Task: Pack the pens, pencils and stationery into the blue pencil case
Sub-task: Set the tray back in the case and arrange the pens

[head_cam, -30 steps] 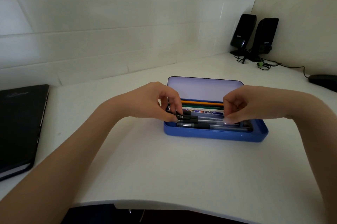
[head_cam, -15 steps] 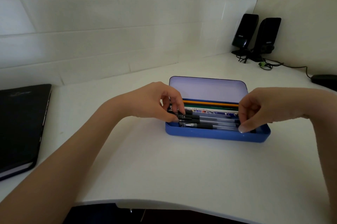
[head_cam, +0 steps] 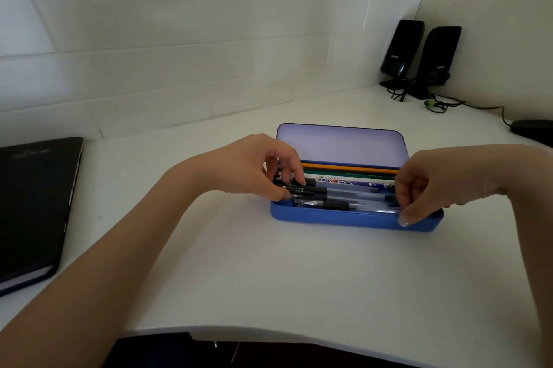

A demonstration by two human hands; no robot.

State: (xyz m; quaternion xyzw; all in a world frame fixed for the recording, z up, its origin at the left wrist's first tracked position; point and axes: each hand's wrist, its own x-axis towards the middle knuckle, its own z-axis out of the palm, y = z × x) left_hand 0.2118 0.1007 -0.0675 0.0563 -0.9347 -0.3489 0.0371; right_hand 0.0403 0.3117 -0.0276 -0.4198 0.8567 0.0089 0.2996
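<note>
- We see the blue pencil case (head_cam: 344,219) lying flat on the white desk, its long side facing us and its lid (head_cam: 341,144) standing open at the back, the pale lilac inside of the lid turned our way.
- We count several clear-barrelled pens (head_cam: 335,198) with black caps and grips, laid lengthwise side by side in the front half of the tray.
- Behind them we see an orange pencil (head_cam: 347,168) and a green pencil (head_cam: 335,172), parallel to the back wall.
- Between the pencils and pens we make out flat printed stationery (head_cam: 344,179), white and dark blue; what it is we cannot tell.
</note>
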